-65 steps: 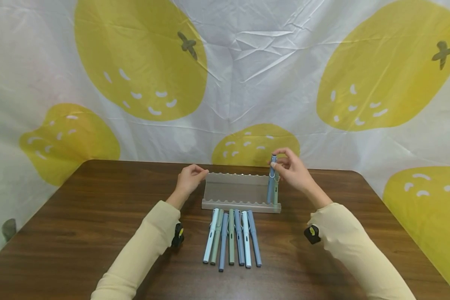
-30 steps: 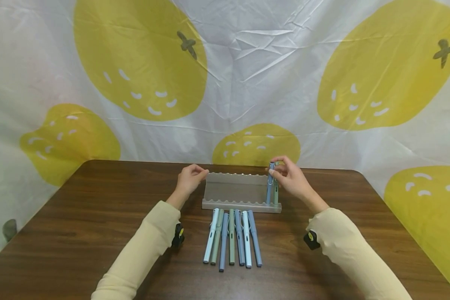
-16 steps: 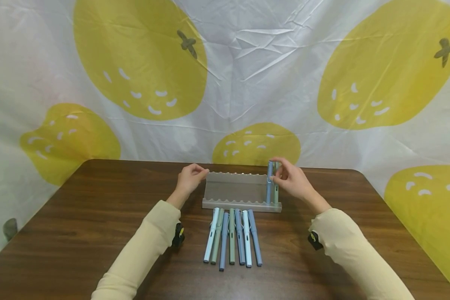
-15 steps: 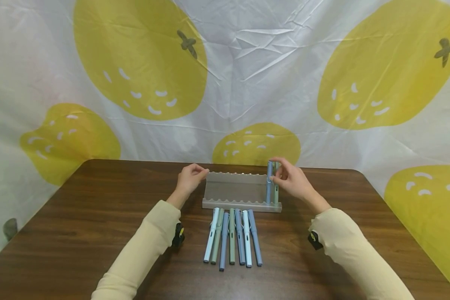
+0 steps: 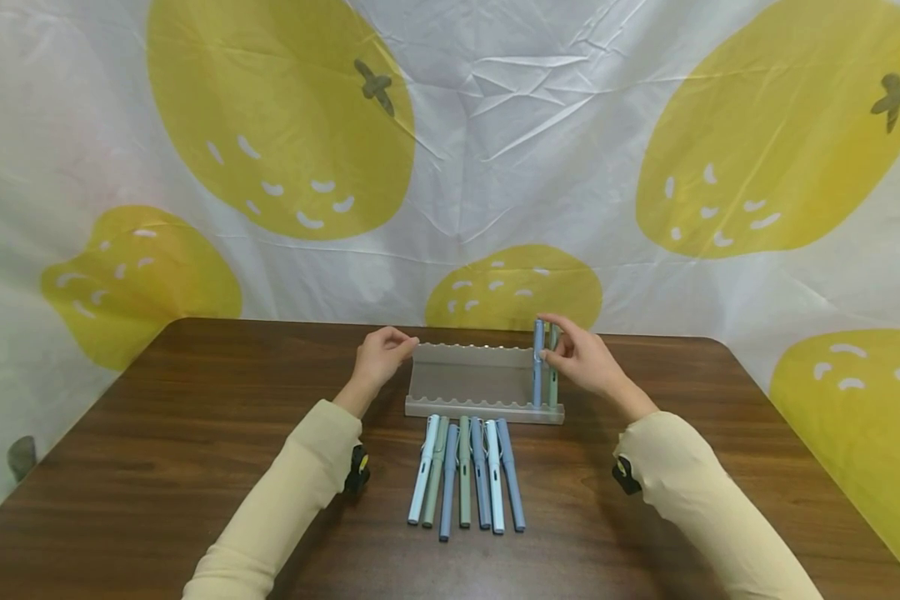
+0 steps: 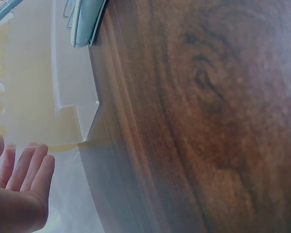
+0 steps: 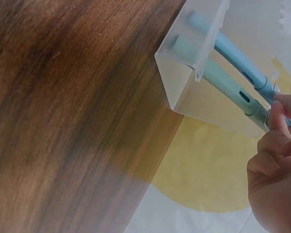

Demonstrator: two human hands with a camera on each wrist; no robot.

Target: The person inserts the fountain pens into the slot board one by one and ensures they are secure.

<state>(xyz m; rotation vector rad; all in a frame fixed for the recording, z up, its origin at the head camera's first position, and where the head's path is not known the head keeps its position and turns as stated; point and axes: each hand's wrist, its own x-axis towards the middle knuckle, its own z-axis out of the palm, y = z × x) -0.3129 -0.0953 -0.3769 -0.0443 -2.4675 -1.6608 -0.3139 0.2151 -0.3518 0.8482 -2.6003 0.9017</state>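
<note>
A clear frosted pen rack (image 5: 472, 379) with scalloped edges stands on the table. My left hand (image 5: 379, 358) pinches its upper left corner; the left wrist view shows those fingers (image 6: 42, 172) at the rack's side edge. At the right end, my right hand (image 5: 581, 357) holds a blue pen (image 5: 537, 375) near its clip, thumb in front and index finger by its top. The pen's lower end sits in the rack's front ledge. Just right of it a green pen (image 7: 230, 90) leans in the rack, its upper part partly hidden by my fingers.
Several capped pens lie side by side before the rack, among them a pale blue pen (image 5: 422, 475), a green pen (image 5: 464, 475) and a darker blue pen (image 5: 512, 479). A lemon-print cloth (image 5: 457, 167) hangs behind the wooden table (image 5: 270, 333).
My right hand has lowered the blue pen into the rack and shifted its top left, away from the green pen. My left hand has stayed at the rack's corner.
</note>
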